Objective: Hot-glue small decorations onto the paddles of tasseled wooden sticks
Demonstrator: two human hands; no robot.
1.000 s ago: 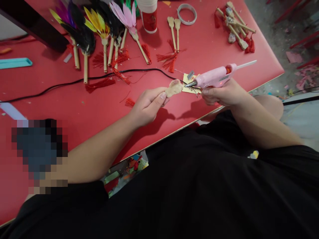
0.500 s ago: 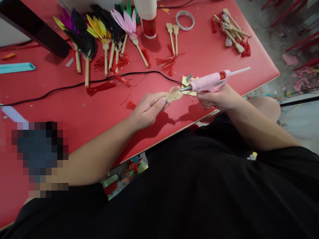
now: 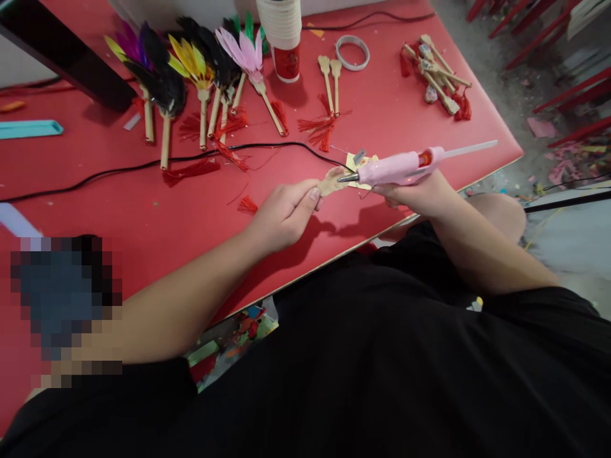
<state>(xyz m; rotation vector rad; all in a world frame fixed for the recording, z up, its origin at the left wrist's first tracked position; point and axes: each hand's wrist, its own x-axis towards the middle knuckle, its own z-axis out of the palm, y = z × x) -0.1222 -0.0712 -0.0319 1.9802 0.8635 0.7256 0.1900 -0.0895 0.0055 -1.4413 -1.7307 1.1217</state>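
Observation:
Between thumb and fingers, my left hand [image 3: 291,213] pinches a flat, pale tan fan base [image 3: 331,182] with a lobed head. Most of its lower end is hidden in the hand. My right hand [image 3: 420,194] is wrapped round the handle of a pink hot glue gun [image 3: 389,169], from whose back a long white glue stick [image 3: 470,148] sticks out. The metal nozzle lies over the head of the tan piece; whether it touches cannot be made out. Just behind the gun, a small metal blade lies on a yellow paper [image 3: 353,162].
Several feather fans [image 3: 203,83] with red tassels lie at the back left, beside stacked paper cups [image 3: 281,44]. Two bare wooden handles [image 3: 330,83], a tape roll [image 3: 352,53] and a pile of handles [image 3: 439,76] are farther right. A black cord [image 3: 191,156] crosses the red table [image 3: 200,210].
The glue gun has turned more level, and its nozzle has moved left and slightly down over the tan piece. The camera view has shifted slightly.

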